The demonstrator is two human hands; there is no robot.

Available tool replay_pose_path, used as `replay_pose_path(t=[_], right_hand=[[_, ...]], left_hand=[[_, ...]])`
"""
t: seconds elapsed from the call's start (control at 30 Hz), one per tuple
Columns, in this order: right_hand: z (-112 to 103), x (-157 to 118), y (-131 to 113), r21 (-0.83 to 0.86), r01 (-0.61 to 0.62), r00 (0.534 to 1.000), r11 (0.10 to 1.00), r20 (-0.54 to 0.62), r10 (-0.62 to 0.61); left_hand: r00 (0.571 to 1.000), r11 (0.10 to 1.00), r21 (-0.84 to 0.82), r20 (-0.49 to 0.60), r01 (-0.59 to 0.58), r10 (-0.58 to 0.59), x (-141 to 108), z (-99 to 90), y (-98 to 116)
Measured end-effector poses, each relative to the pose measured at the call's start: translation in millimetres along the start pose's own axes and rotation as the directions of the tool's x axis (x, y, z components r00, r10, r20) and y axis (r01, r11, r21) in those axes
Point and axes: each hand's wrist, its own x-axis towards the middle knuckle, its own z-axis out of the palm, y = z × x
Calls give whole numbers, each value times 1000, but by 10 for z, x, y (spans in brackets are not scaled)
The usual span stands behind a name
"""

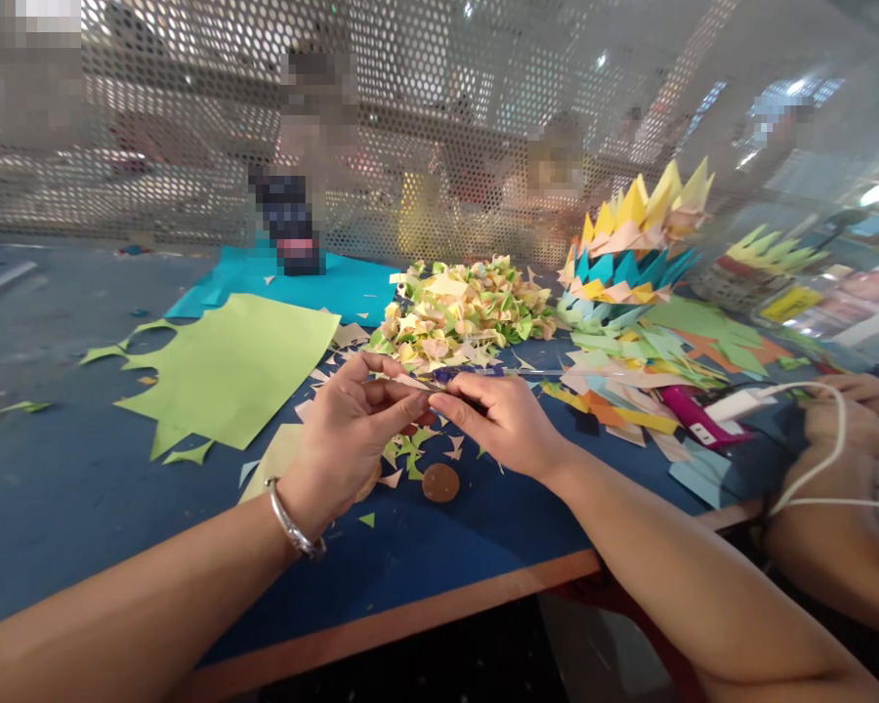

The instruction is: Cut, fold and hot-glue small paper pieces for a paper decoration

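Observation:
My left hand (362, 420), with a silver bangle at its wrist, is closed in a pinch on a small pale pink piece of paper (419, 384). Facing it, my right hand (505, 420) is closed, its thumb tip almost meeting the left fingertips. What the right fingers hold is mostly hidden; a dark bit shows between them. A thin purple-blue object (454, 373) lies just behind the hands. Under them are green and pink paper scraps (410, 454) and a round brown disc (440, 482).
A heap of folded paper pieces (469, 308) rises behind my hands. Green sheet (227, 371) and blue sheet (358, 293) lie left. A layered spiky paper model (634, 254) stands right, near a magenta device (703, 418) with a white cable. Another person's arm (835, 527) rests at right.

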Motion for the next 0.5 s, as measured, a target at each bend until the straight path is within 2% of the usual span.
replay_pose_path(t=[0.23,0.5], right_hand=[[-7,-8,3,-8,-3,1000,1000,3,3],[-11,-4,15,-14,8,1000,1000,-3,-8]], left_hand=[[997,998,18,52,61,-62,13,-22,30],[995,995,-15,-16,101,-101,5,-27,61]])
